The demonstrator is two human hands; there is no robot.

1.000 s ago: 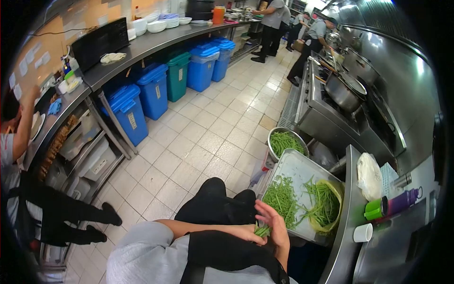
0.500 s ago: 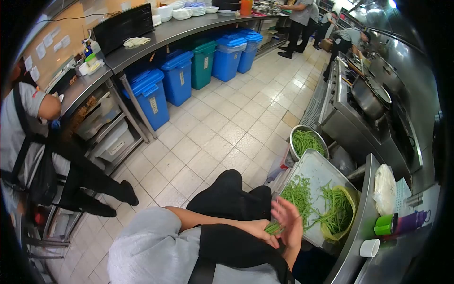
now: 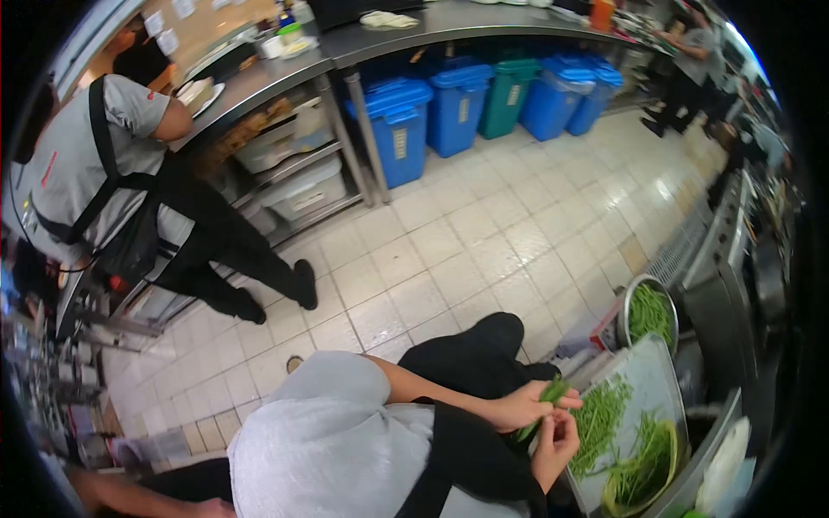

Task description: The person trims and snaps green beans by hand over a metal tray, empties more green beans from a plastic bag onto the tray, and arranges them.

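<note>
While close together, hands (image 3: 516, 409) half-curled: left (image 3: 509, 413) around green beans (image 3: 553, 393), right (image 3: 560, 442) with fingertips pinched.

Close on the right, a tray (image 3: 652, 371); on its left part, loose beans (image 3: 598, 423); on its right part, more beans (image 3: 643, 457) in a bag (image 3: 674, 445). Just beyond the tray, a bowl (image 3: 623, 321). Farther right, a stove (image 3: 721, 246). Ahead, across the floor (image 3: 432, 250), bins (image 3: 458, 116) under a counter (image 3: 484, 24). Left of the bins, shelves (image 3: 298, 164).

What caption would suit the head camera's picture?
Left hand holding green beans, right hand close by, beside a laden tray.
</note>
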